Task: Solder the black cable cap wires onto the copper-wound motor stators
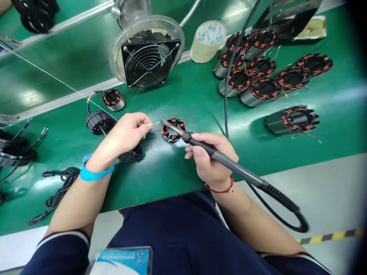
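Observation:
My left hand (130, 131) is closed in a pinch on thin wire leads, held just left of a small copper-wound stator (173, 130) that lies on the green bench (183, 168). My right hand (210, 158) grips the dark handle of a soldering iron (229, 162). Its metal tip points left and meets the wire ends at the stator's near-left rim. A blue strap circles my left wrist, and a red cord my right. Under my left hand lies a black round part (130, 156) with a cable.
A fume-extraction fan (150, 63) stands behind the work spot, with a tape roll (208, 40) to its right. Several wound stators (259, 74) cluster at the back right, one (292, 120) lying apart. Another stator (113, 99), a black housing (99, 121) and black cables (59, 187) sit left.

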A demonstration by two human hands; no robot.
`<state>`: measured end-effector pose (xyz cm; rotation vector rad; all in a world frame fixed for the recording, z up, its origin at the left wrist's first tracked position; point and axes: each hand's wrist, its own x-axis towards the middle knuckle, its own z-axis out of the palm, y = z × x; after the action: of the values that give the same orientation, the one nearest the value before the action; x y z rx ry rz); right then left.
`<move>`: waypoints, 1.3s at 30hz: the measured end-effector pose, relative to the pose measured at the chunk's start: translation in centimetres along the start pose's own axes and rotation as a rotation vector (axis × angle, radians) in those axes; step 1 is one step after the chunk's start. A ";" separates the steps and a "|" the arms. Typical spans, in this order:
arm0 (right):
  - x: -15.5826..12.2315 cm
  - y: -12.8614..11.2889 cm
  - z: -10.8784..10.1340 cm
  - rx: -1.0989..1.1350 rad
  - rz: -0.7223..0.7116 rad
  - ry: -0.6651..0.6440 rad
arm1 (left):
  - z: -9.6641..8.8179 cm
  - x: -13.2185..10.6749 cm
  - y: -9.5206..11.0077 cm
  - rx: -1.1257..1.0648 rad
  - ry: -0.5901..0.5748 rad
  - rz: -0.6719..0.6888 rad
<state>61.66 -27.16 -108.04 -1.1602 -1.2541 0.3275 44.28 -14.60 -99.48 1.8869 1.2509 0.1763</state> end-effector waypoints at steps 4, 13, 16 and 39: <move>-0.4 0.3 -0.2 -0.031 0.029 -0.009 | 0.1 -0.1 0.0 0.004 -0.017 0.002; -0.4 0.0 0.0 0.031 0.101 -0.018 | 0.1 -0.2 0.3 0.010 -0.006 -0.001; -0.3 -0.2 0.0 0.059 0.101 -0.016 | 0.0 -0.1 0.4 0.020 -0.004 -0.004; -0.6 -0.1 0.1 -0.003 0.127 -0.048 | 0.2 -0.1 0.8 0.014 0.025 -0.040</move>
<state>61.35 -27.64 -108.32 -1.2442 -1.2252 0.4506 44.86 -14.87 -99.00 1.8749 1.3089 0.1708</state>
